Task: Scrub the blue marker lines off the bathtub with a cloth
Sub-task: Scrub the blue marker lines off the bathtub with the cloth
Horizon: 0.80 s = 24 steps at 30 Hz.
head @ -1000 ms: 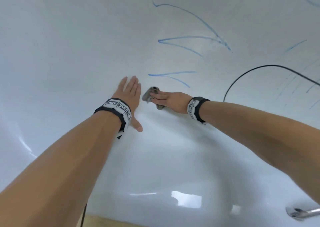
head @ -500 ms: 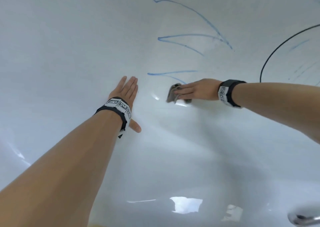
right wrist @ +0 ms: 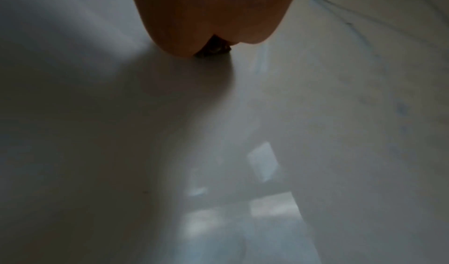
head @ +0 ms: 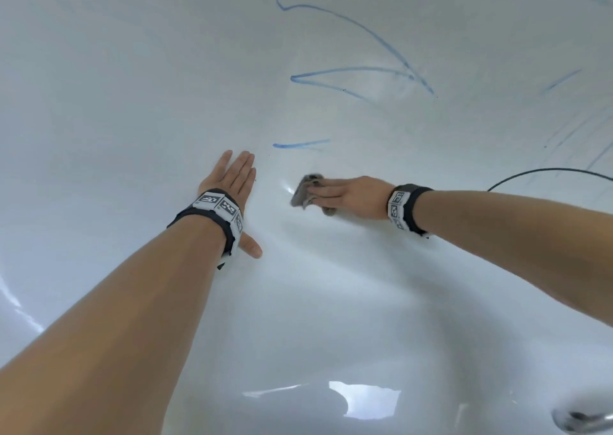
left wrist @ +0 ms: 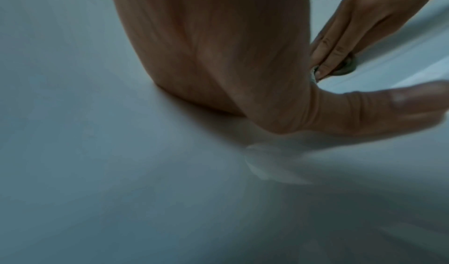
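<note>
My left hand point(head: 237, 172) lies flat on the white bathtub wall point(head: 132, 86), fingers straight, thumb spread out point(left wrist: 388, 105). To its right, my right hand point(head: 331, 190) presses a crumpled grey cloth point(head: 303, 192) against the tub with straight fingers point(left wrist: 340, 47). A bit of cloth point(right wrist: 213, 51) shows under the right palm. A short blue marker line point(head: 298, 144) sits just above the cloth. Higher up are a blue V-shaped stroke point(head: 348, 76) and a long curved blue line point(head: 365, 29).
Fainter blue strokes point(head: 564, 79) mark the tub wall at the far right. A thin black cable point(head: 547, 170) arcs in from the right above my right forearm. A metal fitting point(head: 583, 418) shows at the bottom right corner.
My right hand swept the cloth right and back left under the short blue mark. That mark's lower stroke and right end are gone. The left hand stayed put.
</note>
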### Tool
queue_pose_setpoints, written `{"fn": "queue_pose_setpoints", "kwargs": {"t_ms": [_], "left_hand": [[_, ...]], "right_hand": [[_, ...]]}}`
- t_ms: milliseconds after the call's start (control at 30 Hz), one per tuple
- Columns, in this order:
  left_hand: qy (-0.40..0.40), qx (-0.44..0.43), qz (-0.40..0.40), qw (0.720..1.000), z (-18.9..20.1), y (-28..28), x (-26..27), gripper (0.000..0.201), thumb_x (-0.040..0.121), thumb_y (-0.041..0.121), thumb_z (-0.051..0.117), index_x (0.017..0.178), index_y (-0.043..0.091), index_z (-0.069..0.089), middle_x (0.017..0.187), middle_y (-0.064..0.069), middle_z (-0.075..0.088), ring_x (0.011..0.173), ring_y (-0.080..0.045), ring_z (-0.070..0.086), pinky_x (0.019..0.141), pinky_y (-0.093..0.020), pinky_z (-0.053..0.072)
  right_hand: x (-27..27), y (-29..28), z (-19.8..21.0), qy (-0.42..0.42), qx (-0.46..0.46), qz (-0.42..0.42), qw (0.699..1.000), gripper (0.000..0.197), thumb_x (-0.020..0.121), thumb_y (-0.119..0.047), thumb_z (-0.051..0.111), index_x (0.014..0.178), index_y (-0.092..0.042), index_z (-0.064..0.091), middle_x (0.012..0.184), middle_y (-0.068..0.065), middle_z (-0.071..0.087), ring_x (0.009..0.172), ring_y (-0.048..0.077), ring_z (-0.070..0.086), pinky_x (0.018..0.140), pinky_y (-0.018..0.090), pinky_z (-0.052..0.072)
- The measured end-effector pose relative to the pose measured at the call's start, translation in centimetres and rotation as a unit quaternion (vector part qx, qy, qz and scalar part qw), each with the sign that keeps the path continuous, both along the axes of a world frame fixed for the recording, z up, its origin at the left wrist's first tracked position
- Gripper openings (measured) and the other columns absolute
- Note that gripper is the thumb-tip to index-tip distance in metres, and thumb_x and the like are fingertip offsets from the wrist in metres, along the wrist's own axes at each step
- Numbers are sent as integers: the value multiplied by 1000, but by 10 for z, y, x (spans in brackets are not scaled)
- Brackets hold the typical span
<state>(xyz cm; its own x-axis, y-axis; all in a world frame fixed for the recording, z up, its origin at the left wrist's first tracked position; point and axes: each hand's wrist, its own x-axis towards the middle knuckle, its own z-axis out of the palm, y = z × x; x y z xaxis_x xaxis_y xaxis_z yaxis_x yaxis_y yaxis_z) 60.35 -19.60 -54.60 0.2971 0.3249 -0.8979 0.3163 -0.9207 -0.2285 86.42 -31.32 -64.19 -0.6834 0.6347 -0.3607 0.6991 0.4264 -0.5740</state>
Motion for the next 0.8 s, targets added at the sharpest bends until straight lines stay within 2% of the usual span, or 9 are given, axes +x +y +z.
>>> {"fn": "queue_pose_setpoints", "kwargs": {"t_ms": [67,133,200,267,367,467,533,600,800], "left_hand": [[1,-1,0,1000,0,0,-2,173,24,111,14,149,-2,-22,155,-24,-31,142,-36,-35,112,-59,-17],[0,-3,2,1000,1,-1,-1,172,24,111,14,149,-2,-22,155,-24,-31,142,-35,-35,112,-59,-17],[-2,2,-4,1000,0,-1,-2,173,23,111,12,149,-2,-23,155,-24,-31,142,-36,-34,112,-59,-16],[-3,5,-8,1000,-3,0,-4,173,22,111,11,149,-2,-23,155,-24,-32,142,-36,-34,112,-59,-16],[-1,4,-1,1000,-2,0,-2,174,21,111,13,149,-1,-23,155,-24,-32,142,-36,-35,112,-60,-16],[-9,0,13,1000,1,1,1,172,26,111,17,149,-1,-22,156,-23,-31,143,-35,-34,112,-58,-18],[-19,-6,25,999,3,0,-2,167,31,111,20,149,-1,-21,157,-21,-28,144,-33,-32,114,-56,-18],[-25,-7,48,998,8,-2,-5,164,35,110,22,152,2,-18,161,-17,-22,148,-30,-25,117,-53,-15],[22,39,94,995,11,-11,-10,171,25,108,19,153,-1,-13,163,-15,-16,151,-30,-15,117,-54,-5]], "right_hand": [[6,16,4,17,-16,-1,1000,44,90,-67,36,130,-58,50,139,-32,48,129,-8,44,109,16,33],[21,44,10,1,21,-99,995,36,87,-75,43,117,-61,58,117,-32,63,107,-9,58,97,9,41],[34,74,15,-35,24,-249,968,34,99,-45,46,131,-53,52,138,-22,53,127,0,49,103,22,42],[34,87,5,-81,38,-314,945,60,94,-6,45,150,-30,38,160,-10,25,147,14,24,109,39,41],[11,62,-9,-97,19,-237,967,58,98,-6,38,153,-22,32,162,-1,22,148,23,24,119,41,27],[-11,23,-8,-40,23,-40,998,65,94,0,37,152,-31,33,161,-13,19,148,12,21,110,32,34],[-7,36,-4,-62,11,-15,998,59,96,-10,39,150,-33,37,160,-16,22,147,9,21,110,27,31],[-3,63,-6,-43,-13,-132,990,48,99,-25,38,147,-29,44,158,-9,31,146,15,27,117,28,24],[-48,105,-7,-35,14,-363,931,62,90,-9,50,146,-33,42,159,-7,29,131,28,49,104,37,45]]}}
